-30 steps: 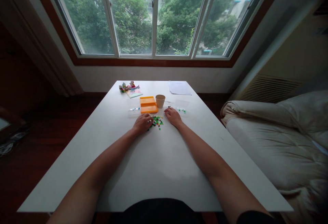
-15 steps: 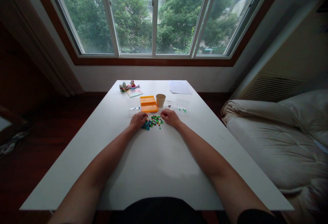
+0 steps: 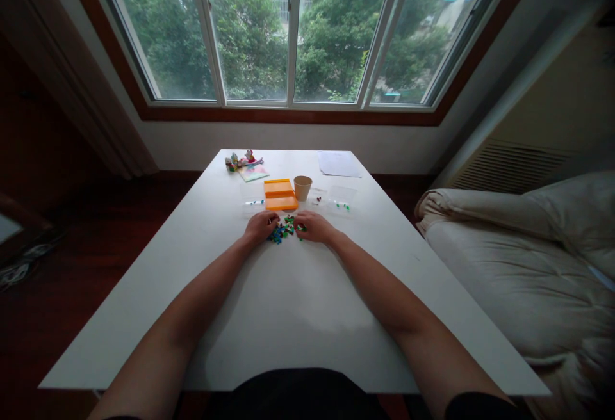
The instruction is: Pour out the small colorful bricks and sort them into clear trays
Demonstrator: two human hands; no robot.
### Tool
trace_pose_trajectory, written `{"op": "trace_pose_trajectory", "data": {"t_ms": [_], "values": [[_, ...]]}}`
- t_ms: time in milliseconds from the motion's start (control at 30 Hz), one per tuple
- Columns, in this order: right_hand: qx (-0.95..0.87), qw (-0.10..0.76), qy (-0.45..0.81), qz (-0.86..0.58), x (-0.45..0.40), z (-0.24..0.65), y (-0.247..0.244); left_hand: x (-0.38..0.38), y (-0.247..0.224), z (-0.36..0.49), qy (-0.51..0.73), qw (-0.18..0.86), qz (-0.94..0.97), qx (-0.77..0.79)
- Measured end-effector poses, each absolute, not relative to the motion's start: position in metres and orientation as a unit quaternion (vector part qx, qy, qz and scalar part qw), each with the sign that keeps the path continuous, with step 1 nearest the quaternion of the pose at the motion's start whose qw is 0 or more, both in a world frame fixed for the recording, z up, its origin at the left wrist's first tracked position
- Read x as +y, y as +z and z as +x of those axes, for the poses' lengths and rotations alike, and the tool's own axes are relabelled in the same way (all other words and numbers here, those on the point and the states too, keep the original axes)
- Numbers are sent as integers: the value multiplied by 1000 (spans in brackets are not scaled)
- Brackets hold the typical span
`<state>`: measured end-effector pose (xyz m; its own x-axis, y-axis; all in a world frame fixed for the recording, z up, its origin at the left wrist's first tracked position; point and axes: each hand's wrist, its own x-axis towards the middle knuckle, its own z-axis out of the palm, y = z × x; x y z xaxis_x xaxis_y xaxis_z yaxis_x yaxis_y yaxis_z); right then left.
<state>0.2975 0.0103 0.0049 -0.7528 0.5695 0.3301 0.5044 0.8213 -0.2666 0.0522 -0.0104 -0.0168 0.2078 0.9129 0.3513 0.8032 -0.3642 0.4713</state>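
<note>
A loose pile of small green, blue and dark red beads or bricks (image 3: 283,233) lies on the white table (image 3: 288,305); the pieces are too small to tell their exact kind. My left hand (image 3: 261,225) rests at the left edge of the pile, its fingers curled together. Over the right part of the pile, my right hand (image 3: 313,225) has its fingertips closed down among the pieces. Whatever either hand holds is too small or hidden to make out.
Beyond the pile stand an open orange case (image 3: 281,194) and a brown paper cup (image 3: 302,188). Clear trays flank them, the right one holding green pieces (image 3: 343,206). Small toys (image 3: 243,161) and paper sheets (image 3: 339,164) lie at the far edge.
My right hand has moved left and slightly down, from the pile's right edge onto its pieces. My left hand has stayed almost in place.
</note>
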Motion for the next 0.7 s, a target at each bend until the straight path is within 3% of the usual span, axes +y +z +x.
{"op": "trace_pose_trajectory", "data": {"t_ms": [700], "values": [[-928, 200, 57, -310, 13, 295, 1, -10, -17, 53, 296, 82, 775, 552]]}}
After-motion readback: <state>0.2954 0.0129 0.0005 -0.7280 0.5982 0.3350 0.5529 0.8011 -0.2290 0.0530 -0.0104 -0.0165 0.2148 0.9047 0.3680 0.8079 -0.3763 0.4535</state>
